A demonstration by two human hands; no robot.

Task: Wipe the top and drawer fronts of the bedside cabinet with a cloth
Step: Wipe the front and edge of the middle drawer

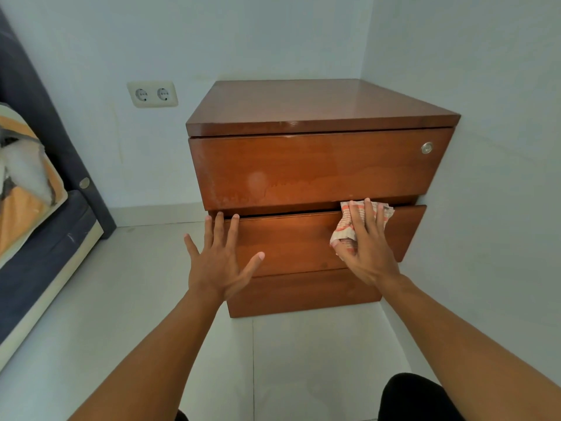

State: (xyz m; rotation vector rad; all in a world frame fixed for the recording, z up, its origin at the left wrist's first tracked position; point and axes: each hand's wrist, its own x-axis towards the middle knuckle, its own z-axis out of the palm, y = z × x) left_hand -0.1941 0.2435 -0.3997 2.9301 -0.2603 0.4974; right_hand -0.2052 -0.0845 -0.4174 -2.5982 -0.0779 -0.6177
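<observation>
A brown wooden bedside cabinet with three drawer fronts stands in the room's corner. My right hand presses a white cloth with orange print flat against the right part of the middle drawer front. My left hand is spread open, with its fingertips on the upper left edge of that same drawer, which sits slightly pulled out. The top drawer front carries a round metal lock and pale damp-looking streaks along its lower part. The bottom drawer front shows below my hands.
A double wall socket sits to the left of the cabinet. A dark blue bed frame with orange and white bedding lies at the far left. Pale floor tiles lie in front, and my dark-clothed knee shows at the bottom right.
</observation>
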